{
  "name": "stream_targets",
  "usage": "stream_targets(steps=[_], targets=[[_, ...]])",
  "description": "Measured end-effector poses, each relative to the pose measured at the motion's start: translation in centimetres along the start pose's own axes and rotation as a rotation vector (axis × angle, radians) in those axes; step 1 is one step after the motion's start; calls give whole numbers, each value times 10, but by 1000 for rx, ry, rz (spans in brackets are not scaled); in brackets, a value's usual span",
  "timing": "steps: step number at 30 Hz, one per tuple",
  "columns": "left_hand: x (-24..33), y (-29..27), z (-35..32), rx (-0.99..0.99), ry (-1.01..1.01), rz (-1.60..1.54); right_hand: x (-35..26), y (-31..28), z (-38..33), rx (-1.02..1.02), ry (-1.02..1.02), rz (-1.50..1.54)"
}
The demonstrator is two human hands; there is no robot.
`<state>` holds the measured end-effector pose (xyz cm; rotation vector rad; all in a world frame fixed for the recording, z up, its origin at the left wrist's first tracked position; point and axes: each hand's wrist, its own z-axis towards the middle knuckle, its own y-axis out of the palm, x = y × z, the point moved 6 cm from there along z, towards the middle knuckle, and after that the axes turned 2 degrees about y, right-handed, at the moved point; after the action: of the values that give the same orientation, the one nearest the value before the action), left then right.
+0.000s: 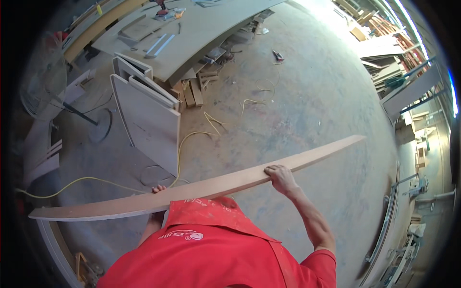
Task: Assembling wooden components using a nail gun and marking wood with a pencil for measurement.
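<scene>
Concrete floor point(307, 96): grey, dusty, with a yellow cable point(192, 137) looping across it. Long bench point(201, 29) at 11 o'clock, flat grey boards leaning below. A long, thin, smooth brown plank point(201, 189) spans 8 to 2 o'clock, held at chest height. Right hand point(280, 178) grips its near edge, fingers curled over. Left hand point(158, 189) sits behind the plank, only fingertips showing; grip cannot be determined.

Place: a woodworking shop is showing itself here.
Floor: bare dusty concrete point(312, 96), a yellow cord point(192, 137) trailing across.
Bench: a long worktable point(201, 29) carrying offcuts.
Stock: cut panels point(149, 115) leaning together (more boards point(384, 48) stacking beyond).
</scene>
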<state>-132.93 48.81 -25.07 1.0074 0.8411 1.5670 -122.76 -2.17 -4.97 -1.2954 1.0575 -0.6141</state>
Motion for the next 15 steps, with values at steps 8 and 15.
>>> stream_targets(steps=[8, 15], targets=[[-167, -16, 77, 155, 157, 10, 194, -48, 84, -119, -28, 27], [-286, -14, 207, 330, 185, 213, 341, -94, 189, -29, -205, 32]])
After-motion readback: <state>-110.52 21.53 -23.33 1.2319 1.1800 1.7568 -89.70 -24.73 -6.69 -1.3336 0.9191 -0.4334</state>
